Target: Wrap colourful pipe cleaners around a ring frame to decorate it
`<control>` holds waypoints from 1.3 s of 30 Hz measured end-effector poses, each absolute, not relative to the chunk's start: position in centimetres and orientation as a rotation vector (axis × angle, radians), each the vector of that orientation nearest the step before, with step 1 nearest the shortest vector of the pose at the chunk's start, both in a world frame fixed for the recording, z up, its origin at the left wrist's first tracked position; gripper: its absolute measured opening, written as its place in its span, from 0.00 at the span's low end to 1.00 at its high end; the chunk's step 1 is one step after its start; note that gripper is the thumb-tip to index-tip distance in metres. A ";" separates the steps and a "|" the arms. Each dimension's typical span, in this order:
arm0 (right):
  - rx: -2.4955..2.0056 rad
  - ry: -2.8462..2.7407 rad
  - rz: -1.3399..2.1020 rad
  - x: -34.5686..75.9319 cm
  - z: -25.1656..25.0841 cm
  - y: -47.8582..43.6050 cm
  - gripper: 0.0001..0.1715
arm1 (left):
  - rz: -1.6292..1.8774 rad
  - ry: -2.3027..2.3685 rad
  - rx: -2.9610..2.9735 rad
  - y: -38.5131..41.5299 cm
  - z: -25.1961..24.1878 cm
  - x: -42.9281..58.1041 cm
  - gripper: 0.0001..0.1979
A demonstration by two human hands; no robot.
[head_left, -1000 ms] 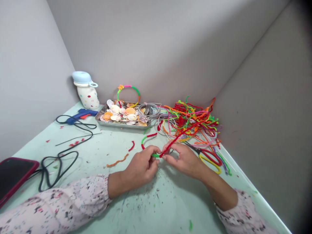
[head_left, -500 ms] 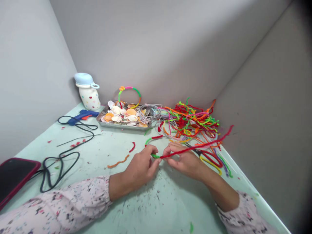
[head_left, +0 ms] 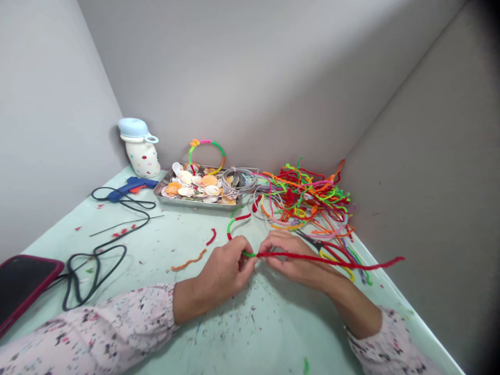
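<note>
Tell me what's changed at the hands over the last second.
The red pipe cleaner has swung down from slanting toward the pile to lying almost level, its free end now reaching right past the scissors. The left hand still pinches the green pipe cleaner, the right hand the red; nothing was let go. The shell tray stayed put.

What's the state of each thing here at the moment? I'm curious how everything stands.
Left hand: pinching the green pipe cleaner
Right hand: gripping the red pipe cleaner, which sticks out straight to the right
Hot glue gun: lying on the table, its cord looped loosely
Phone: lying flat, screen dark
Scissors: lying beside the pipe-cleaner heap
Metal tray: full of seashells
</note>
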State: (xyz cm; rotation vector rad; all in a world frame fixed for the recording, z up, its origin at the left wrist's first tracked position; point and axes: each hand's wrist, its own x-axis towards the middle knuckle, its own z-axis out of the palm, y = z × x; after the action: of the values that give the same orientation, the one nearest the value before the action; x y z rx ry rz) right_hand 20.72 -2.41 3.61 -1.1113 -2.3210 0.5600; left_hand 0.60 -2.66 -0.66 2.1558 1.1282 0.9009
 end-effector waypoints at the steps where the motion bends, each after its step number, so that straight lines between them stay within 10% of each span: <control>1: -1.106 -2.321 0.555 20.7 3.6 -2.4 0.07 | 0.901 1.121 2.155 -2.7 -0.6 0.6 0.04; 39: -1.134 -2.214 0.657 21.0 3.3 -2.1 0.07 | 0.962 0.990 2.232 -1.9 -0.2 0.6 0.09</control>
State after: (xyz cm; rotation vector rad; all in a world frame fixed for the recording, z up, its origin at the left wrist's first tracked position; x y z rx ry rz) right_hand 21.05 -2.08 3.32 -1.1338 -2.2139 0.6572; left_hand 0.59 -1.91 -0.24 2.2318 0.9903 0.9618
